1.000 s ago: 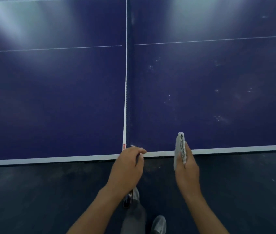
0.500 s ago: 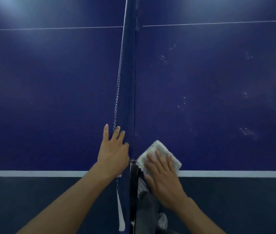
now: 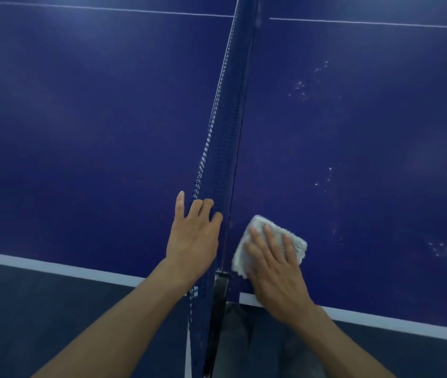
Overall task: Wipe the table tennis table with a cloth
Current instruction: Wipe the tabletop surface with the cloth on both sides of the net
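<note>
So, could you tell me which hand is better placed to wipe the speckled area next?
The right hand: it presses the cloth flat on the half with the white specks, while the left hand holds the net.

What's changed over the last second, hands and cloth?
The right hand laid the cloth, held upright at the edge before, flat on the table right of the net and now presses it with straight fingers. The left hand left the net post and moved up, hooking fingers over the net. The white specks further out stay unwiped.
</note>
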